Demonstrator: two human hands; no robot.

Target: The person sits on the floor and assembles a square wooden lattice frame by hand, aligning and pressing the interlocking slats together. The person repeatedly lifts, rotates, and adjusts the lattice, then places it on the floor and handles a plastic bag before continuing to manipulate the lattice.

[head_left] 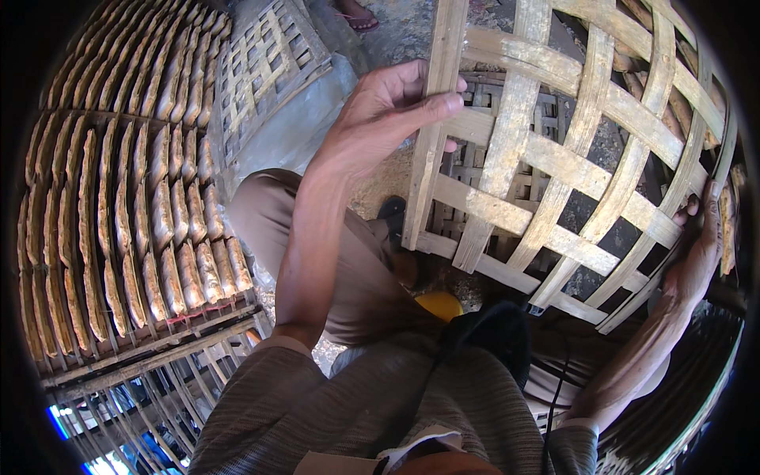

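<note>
**Woven bamboo rack [556, 162] held by its two sides, right half of the frame**

The rack fills the upper right of the frame, tilted, its broad face toward the camera. Flat slats cross over and under in an open weave, leaving squarish gaps. They are pale straw to grey, with lighter, worn-looking patches along the middle. A straight, thicker strip edges its left side; the right side looks curved at the rim of the view.

Through the gaps show darker latticework and a grey-brown floor [372, 190] strewn with fine litter. The left of the frame is taken up by long rows of thin slabs [162, 207], brown at the edges and whitish on the faces, standing close together above a wooden rail [158, 346]. Another lattice panel [265, 71] lies at upper left of centre, beside a bluish-grey surface [293, 127]. A sandalled foot [358, 16] shows at the top edge. A small yellow thing [439, 305] lies low in the centre, too covered to identify.

The left hand [400, 99] pinches the left strip, thumb across its near face, fingers wrapped behind; its forearm rises steeply from below. The right hand [704, 229] is closed around the right edge, its forearm slanting up from lower right.
</note>
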